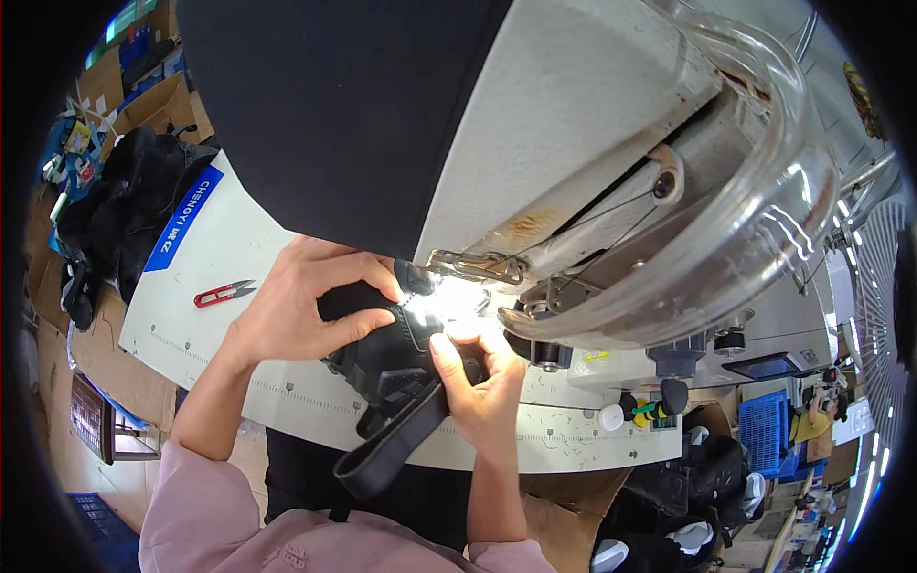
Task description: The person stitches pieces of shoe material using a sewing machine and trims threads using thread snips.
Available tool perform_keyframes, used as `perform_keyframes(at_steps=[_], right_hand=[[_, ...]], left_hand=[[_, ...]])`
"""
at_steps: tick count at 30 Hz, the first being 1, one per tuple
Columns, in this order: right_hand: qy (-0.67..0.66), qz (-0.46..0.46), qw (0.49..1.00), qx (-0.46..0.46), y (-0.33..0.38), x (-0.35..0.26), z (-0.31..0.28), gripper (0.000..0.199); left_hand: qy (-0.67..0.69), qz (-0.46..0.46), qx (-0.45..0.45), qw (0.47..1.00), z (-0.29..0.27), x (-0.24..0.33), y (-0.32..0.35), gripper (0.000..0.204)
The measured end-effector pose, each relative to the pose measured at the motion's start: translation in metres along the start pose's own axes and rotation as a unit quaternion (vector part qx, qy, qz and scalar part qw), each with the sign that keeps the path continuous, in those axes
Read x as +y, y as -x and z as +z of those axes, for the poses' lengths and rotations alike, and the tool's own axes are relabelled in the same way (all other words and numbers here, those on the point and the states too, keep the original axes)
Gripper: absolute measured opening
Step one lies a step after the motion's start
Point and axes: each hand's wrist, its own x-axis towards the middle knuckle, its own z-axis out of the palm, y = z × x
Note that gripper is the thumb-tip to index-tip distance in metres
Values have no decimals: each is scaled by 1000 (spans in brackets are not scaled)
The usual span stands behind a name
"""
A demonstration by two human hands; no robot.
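Observation:
A black strapped piece [387, 358], perhaps of leather or a similar material, lies under the needle area of an industrial sewing machine [573, 124]. Its far end is lost in the bright glare of the machine's lamp. A thick black strap loop [382, 463] hangs from it over the table's near edge. My left hand [315, 296] grips the piece's left side, thumb and index finger pinching close to the glare. On the right side, close to the presser area, my right hand [478, 377] pinches the piece between thumb and fingers.
Red-handled thread snips [223, 293] lie left of my left hand on the white table [172, 310]. A clear curved guard [764, 277] juts out at the right. Black goods [134, 201] are heaped at the left; more black pieces [688, 487] fill a carton at lower right.

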Motion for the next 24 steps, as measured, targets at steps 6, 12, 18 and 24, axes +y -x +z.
perform_keyframes(at_steps=[6,12,18,24], right_hand=[[89,-67,989,93,8,5,23,8],[80,-65,990,99,10,5,26,9],[147,-118,982,23,-22,30,-43,21],[240,-19,966,-88,-32,36,-77,21]], left_hand=[[174,-32,-33,984,3,-27,-7,13],[291,-72,-38,953,10,-33,-13,13],[-94,-40,82,991,34,38,23,25],[-149,-54,118,980,57,53,34,28]])
